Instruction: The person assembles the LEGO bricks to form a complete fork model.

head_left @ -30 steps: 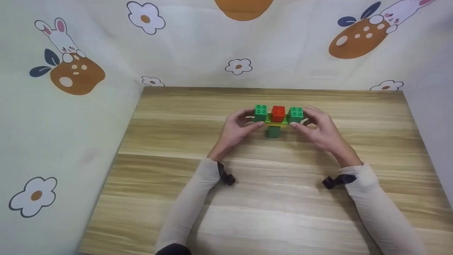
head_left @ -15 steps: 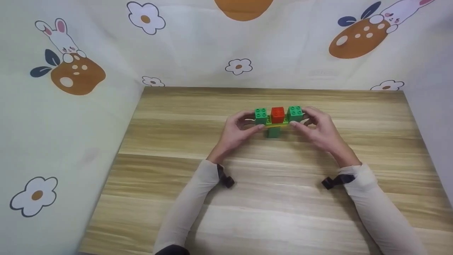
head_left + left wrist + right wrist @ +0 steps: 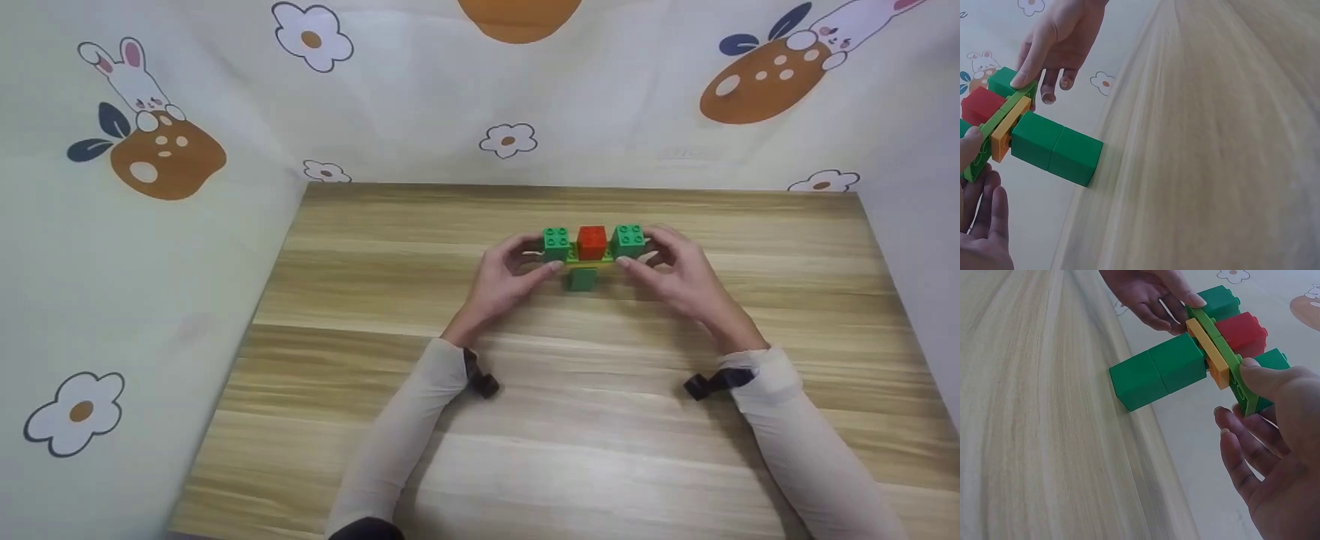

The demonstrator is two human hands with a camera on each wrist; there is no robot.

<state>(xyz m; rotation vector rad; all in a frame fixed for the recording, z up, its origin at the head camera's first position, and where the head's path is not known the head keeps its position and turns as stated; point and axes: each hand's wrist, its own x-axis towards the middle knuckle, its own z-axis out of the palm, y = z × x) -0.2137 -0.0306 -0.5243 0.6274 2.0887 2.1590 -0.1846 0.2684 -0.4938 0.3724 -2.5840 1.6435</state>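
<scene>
In the head view both hands are on one toy-brick build near the table's far side. Its stem is two stacked green bricks standing on the table. Across the stem lie an orange plate and longer light-green plates. On top sit a left green brick, a red brick and a right green brick, with gaps between them. My left hand pinches the left end of the light-green plates, thumb nearest me. At the right end my right hand pinches likewise.
The build stands on a wood-grain table. Pale cloth walls printed with rabbits and flowers rise behind the table and at its left and right sides. Black wrist straps sit at both cuffs.
The build's top first tips slightly, its left end dropping and right end rising, then comes back nearly level. Both hands keep their hold and barely move.
</scene>
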